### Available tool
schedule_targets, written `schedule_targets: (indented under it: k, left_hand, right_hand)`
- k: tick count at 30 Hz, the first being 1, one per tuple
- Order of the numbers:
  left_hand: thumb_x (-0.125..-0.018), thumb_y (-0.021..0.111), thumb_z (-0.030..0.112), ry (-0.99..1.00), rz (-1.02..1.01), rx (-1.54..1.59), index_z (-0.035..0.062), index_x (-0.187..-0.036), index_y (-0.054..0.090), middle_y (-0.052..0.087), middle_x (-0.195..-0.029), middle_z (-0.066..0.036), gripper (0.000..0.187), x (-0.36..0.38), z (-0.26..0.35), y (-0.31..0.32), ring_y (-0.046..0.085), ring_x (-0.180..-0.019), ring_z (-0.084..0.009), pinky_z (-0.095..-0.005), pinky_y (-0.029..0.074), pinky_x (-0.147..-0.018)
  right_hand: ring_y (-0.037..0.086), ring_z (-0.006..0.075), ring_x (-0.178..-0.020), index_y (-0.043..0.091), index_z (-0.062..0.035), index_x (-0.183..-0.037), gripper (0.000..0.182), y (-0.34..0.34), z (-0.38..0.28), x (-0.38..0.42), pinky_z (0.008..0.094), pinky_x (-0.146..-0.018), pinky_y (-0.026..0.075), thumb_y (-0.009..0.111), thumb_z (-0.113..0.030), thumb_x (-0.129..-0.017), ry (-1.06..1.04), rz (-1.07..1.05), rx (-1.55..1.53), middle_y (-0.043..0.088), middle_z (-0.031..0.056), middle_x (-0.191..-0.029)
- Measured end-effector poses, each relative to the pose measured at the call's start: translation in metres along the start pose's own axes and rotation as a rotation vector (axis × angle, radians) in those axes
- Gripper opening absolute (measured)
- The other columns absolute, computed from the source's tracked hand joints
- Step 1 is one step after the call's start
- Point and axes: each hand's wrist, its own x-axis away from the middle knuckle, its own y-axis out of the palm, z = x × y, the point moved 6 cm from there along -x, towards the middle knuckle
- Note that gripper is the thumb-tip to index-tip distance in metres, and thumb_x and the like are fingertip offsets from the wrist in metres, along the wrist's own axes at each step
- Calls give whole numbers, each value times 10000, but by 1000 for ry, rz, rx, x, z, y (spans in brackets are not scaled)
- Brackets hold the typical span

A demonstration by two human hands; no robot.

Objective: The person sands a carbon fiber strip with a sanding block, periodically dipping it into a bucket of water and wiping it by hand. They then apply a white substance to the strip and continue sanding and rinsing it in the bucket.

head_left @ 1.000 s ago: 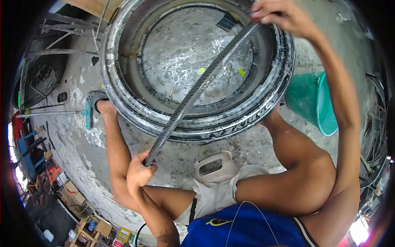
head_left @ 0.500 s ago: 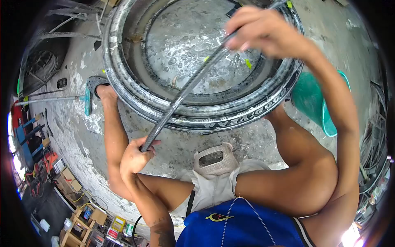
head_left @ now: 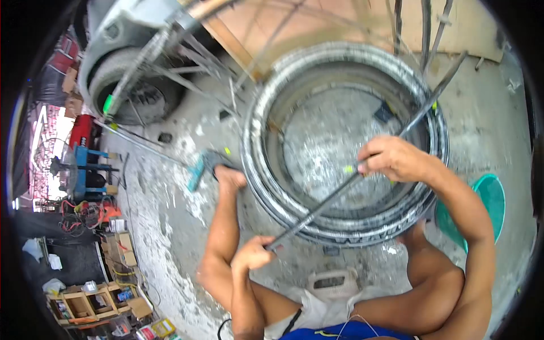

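Note:
A long dark metal bar (head_left: 326,203) lies slantwise over a large black tire (head_left: 266,184) flat on the floor, its far end beyond the tire's upper right rim. My left hand (head_left: 252,255) is closed round the bar's near end, just outside the tire's lower left edge. Higher up, above the tire's open middle, my right hand (head_left: 394,161) has its fingers wrapped round the bar. Between my legs, below the tire, sits a pale plastic piece with an oblong opening (head_left: 333,282).
A green bucket (head_left: 492,205) stands right of the tire. At left are a teal-headed brush (head_left: 196,171) by my foot, a wheel (head_left: 136,93) under a grey body, and a blue stand (head_left: 85,170). Wooden shelves (head_left: 82,306) hold small items at lower left. A tan board (head_left: 340,25) is behind the tire.
The view has tilted up and left, so the tire appears lower and further right. My right hand now sits nearer the middle of the bar; both hands still hold it.

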Motion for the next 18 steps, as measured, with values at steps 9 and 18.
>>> schedule_targets:
  k: [9,18]
  left_hand:
    - [-708,635,111,26,55,-185,60,-1111,768,719,-846,-42,428,6,29,-4,618,-782,-144,-268,491,-737]
    - [-712,620,113,-27,55,-135,29,-1106,762,643,-774,-44,427,5,18,-2,569,-735,-148,-279,470,-714]
  right_hand:
    - [681,328,-1027,753,-59,-957,198,-80,75,100,413,-898,547,711,22,-781,311,370,269,716,126,-1126]
    - [647,330,-1018,721,-74,-997,276,-94,96,144,424,-919,513,637,59,-769,404,857,574,721,120,-1035]
